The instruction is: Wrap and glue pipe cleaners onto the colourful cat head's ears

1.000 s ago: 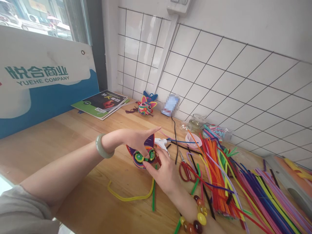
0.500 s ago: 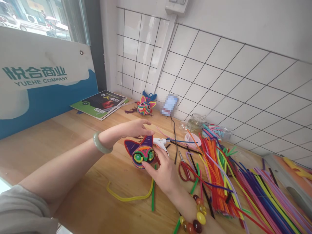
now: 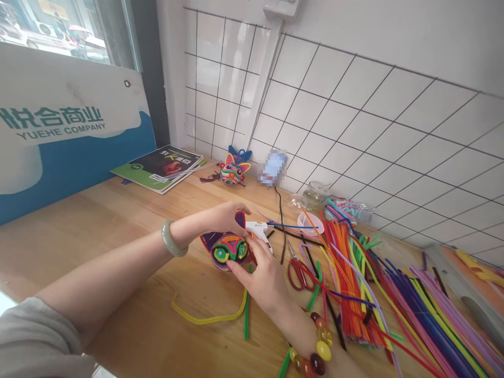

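A colourful pipe-cleaner cat-face mask (image 3: 227, 249) with purple ears stands on the wooden table (image 3: 118, 220) between my hands. My left hand (image 3: 224, 216), with a green bangle at the wrist, curls over the mask's top and pinches its right ear. My right hand (image 3: 260, 275), wearing a bead bracelet, holds the mask's lower right side with fingertips on it. A white glue gun (image 3: 258, 231) lies just behind the mask.
Red scissors (image 3: 298, 273) lie right of my right hand. A large spread of coloured pipe cleaners (image 3: 394, 294) covers the table's right side. A yellow pipe cleaner (image 3: 208, 317) and a green one lie in front. A finished mask (image 3: 233, 170), magazines (image 3: 159, 168) and jars (image 3: 315, 195) stand near the tiled wall.
My left hand went from flat and outstretched over the mask to curled down, pinching the right ear. My right hand stayed on the mask's lower side.
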A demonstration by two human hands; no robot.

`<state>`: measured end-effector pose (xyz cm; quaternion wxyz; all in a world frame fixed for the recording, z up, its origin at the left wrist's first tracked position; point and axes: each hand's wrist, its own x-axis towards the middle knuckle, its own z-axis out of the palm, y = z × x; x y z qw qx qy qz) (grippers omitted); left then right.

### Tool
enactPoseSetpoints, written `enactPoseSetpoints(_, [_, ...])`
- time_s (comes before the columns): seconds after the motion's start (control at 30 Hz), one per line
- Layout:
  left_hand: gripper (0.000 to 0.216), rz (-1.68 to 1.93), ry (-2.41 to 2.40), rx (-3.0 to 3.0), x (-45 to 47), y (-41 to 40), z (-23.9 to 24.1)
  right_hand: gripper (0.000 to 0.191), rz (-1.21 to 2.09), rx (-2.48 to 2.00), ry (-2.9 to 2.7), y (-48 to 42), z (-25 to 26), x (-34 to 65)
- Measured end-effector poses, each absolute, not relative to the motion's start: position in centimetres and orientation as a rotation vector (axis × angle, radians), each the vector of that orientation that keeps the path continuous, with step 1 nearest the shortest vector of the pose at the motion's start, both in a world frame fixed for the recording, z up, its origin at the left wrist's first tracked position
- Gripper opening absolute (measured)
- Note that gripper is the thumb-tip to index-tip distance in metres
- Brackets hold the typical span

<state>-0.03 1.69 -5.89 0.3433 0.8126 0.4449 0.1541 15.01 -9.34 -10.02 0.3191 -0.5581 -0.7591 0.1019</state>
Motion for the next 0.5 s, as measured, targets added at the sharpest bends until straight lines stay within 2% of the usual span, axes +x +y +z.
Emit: enactPoseSetpoints(0.5, [0.066,0.446,1.14,2.109,0.46,1.32,-5.83,0.052,0.294,-1.455,-1.98,-9.42,-9.95,14.85])
